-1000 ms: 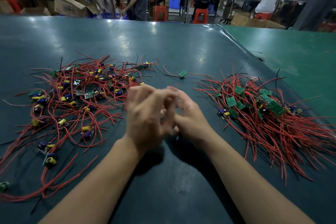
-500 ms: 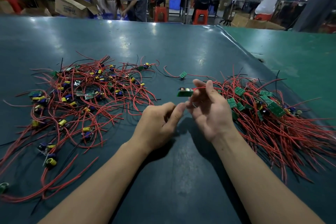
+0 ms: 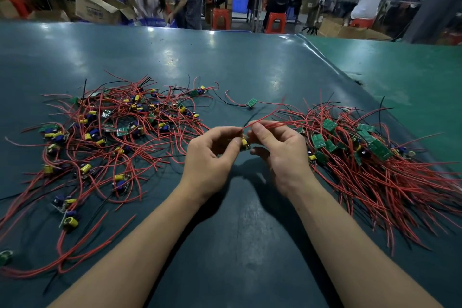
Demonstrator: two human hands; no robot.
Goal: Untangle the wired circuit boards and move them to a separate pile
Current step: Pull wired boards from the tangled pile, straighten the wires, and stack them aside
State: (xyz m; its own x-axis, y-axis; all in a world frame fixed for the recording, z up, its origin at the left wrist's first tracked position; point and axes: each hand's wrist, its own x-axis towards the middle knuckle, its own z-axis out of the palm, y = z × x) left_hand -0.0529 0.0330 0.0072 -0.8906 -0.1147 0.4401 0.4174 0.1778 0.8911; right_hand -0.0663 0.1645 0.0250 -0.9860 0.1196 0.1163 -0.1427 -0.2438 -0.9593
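Half a second ago the right hand (image 3: 280,150) alone held a circuit board (image 3: 244,144) up near the sorted pile (image 3: 375,157); now both hands pinch it low between them, so straightening continues. The left hand (image 3: 212,155) fingers clamp the board, right fingers its red wire (image 3: 275,124), above the tabletop (image 3: 237,232).

Two piles of wired circuit boards on bench (image 3: 250,62): tangled pile (image 3: 112,137) left, sorted pile (image 3: 370,157) right. One stray board (image 3: 251,102) between. Two hands: left hand (image 3: 210,157), right hand (image 3: 280,150). Three red stools (image 3: 221,18).
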